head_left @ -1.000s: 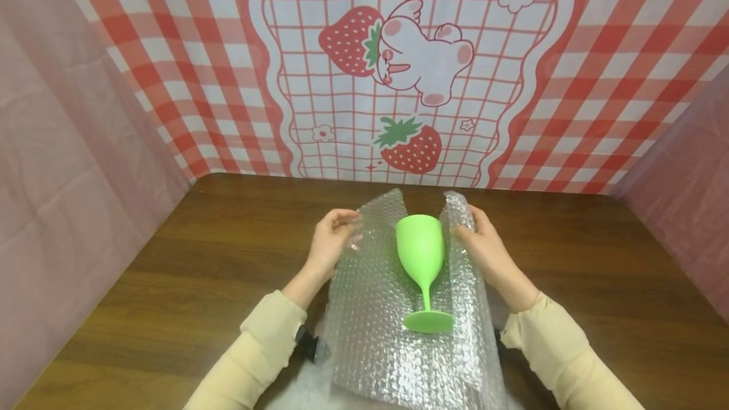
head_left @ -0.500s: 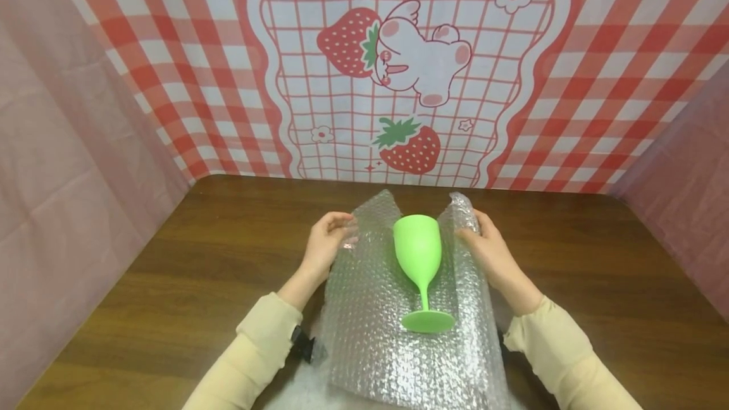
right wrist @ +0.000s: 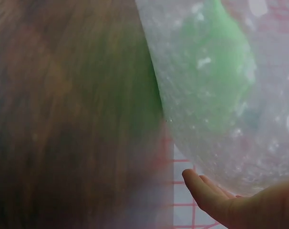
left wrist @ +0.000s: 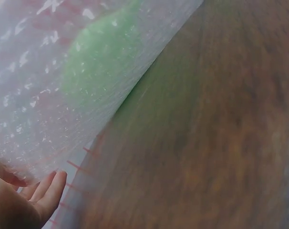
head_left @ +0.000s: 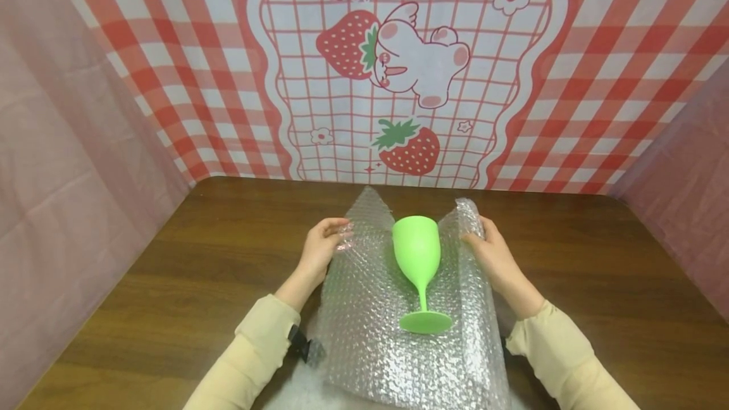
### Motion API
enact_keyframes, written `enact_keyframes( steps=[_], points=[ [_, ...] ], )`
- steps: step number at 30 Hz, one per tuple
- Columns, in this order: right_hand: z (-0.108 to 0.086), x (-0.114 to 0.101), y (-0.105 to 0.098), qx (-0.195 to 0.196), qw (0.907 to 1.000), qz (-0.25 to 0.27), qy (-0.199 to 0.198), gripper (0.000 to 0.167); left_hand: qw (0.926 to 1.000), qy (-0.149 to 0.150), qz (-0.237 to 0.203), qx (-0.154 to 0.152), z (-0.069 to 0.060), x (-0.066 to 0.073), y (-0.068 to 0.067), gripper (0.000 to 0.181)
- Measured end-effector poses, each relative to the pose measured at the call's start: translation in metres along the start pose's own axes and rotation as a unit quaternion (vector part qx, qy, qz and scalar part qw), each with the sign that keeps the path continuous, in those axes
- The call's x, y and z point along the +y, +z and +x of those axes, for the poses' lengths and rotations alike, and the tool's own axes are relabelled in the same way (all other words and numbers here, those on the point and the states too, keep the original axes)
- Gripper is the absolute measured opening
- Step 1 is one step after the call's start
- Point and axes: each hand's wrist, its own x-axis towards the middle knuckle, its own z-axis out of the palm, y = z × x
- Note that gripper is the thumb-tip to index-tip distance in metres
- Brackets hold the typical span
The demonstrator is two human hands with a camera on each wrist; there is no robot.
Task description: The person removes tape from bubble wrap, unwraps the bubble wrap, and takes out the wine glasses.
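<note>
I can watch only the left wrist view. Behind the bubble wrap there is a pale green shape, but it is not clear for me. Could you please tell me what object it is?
Observer: It is a green cup; the head view shows its thin stem and round foot.
Operator: Thank you. And the right hand, does it hold something?
Observer: Yes, it holds the side of the bubble wrap across the cup from the left hand.
Operator: To which direction does the foot point, please?
Observer: Toward the bottom of the head view, with the mouth at the far end.
</note>
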Motion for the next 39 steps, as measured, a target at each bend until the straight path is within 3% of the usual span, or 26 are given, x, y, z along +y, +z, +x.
enact_keyframes(
  steps=[11, 17, 27, 39],
  points=[
    [0.0, 0.008, -0.002, 0.002, 0.9997, 0.022, 0.013, 0.057, 0.9999, -0.013, -0.004, 0.007, -0.002, 0.0, 0.0, 0.038],
    [0.0, 0.011, -0.005, -0.004, 0.9993, 0.027, 0.025, 0.059, 0.9993, -0.036, 0.001, 0.014, -0.001, -0.003, -0.002, 0.041],
    [0.002, 0.017, -0.01, -0.033, 0.9936, 0.088, 0.062, 0.062, 0.9983, -0.049, -0.033, 0.002, -0.001, -0.004, -0.004, 0.042],
    [0.006, 0.026, -0.017, -0.038, 0.9888, 0.131, 0.061, 0.056, 0.9966, -0.063, -0.053, 0.0, -0.001, -0.007, -0.005, 0.036]
  ],
)
